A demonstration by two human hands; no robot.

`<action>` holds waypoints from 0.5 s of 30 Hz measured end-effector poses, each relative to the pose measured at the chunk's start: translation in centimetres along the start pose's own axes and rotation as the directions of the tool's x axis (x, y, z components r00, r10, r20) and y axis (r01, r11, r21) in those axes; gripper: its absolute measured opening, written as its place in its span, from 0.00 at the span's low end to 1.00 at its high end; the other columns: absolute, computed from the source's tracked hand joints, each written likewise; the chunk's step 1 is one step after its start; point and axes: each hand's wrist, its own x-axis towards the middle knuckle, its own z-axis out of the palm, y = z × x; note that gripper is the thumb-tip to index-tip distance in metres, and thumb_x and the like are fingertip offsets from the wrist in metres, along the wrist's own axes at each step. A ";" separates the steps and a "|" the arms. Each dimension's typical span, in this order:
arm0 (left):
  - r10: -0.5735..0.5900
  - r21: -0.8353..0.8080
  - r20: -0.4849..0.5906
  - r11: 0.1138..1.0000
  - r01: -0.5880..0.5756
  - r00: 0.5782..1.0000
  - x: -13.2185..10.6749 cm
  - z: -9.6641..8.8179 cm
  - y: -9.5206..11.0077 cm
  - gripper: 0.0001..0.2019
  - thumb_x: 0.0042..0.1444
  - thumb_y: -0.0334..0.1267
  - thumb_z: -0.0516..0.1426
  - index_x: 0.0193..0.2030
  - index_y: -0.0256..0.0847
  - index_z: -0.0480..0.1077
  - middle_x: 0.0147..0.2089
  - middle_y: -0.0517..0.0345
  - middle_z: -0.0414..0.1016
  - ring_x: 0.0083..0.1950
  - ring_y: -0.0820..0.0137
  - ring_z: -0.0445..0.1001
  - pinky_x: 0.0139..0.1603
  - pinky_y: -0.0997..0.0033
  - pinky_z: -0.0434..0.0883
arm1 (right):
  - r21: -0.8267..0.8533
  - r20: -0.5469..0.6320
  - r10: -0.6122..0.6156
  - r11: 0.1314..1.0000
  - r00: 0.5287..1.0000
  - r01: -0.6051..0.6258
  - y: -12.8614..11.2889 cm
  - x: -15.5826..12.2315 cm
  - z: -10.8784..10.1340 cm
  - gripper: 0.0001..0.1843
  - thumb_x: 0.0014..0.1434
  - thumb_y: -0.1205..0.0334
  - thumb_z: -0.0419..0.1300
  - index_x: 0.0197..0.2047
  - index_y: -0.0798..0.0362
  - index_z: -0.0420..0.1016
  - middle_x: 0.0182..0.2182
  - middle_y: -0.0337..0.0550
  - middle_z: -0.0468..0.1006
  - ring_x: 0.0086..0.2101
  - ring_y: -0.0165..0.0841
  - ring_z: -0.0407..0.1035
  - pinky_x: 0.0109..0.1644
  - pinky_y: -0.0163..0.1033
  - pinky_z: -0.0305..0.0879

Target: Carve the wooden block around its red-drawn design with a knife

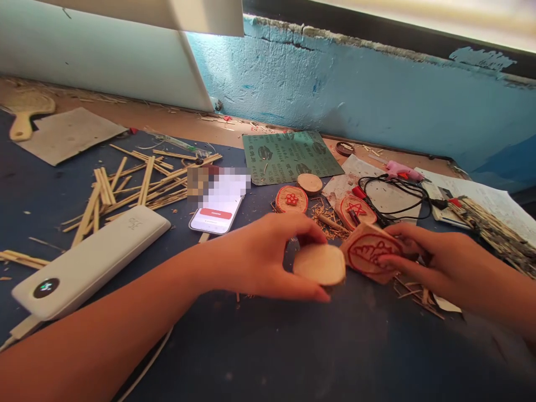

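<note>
My left hand (280, 254) is closed around a plain, pale wooden disc (320, 265), thumb along the near edge and fingers behind. Close to its right, my right hand (431, 257) pinches a carved wooden block (372, 253) with a red oval outline and a red figure inside, tilted toward me. Whether the disc and the block touch, I cannot tell. Beyond my hands lie a round piece with a red flower (292, 199), another with a red star (355, 211), and a bare wooden disc (309, 183). Wood shavings (329, 218) are scattered between them.
A phone (218, 206) and a white power bank (92, 259) lie left, beside many thin wooden sticks (144, 181). Green-backed sandpaper (291, 158) is at the back. To the right are a pink glue gun (404, 170), its black cable (391, 209) and a stick bundle (494, 229).
</note>
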 end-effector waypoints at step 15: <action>0.272 -0.184 0.720 0.962 -0.202 0.638 -1.9 0.2 4.1 0.13 0.61 0.21 0.65 0.50 0.36 0.77 0.55 0.54 0.84 0.53 0.67 0.84 0.51 0.79 0.77 | 0.386 0.245 -0.114 0.922 0.963 0.011 -11.4 2.3 4.0 0.05 0.67 0.60 0.68 0.43 0.48 0.77 0.30 0.34 0.81 0.29 0.31 0.70 0.31 0.35 0.59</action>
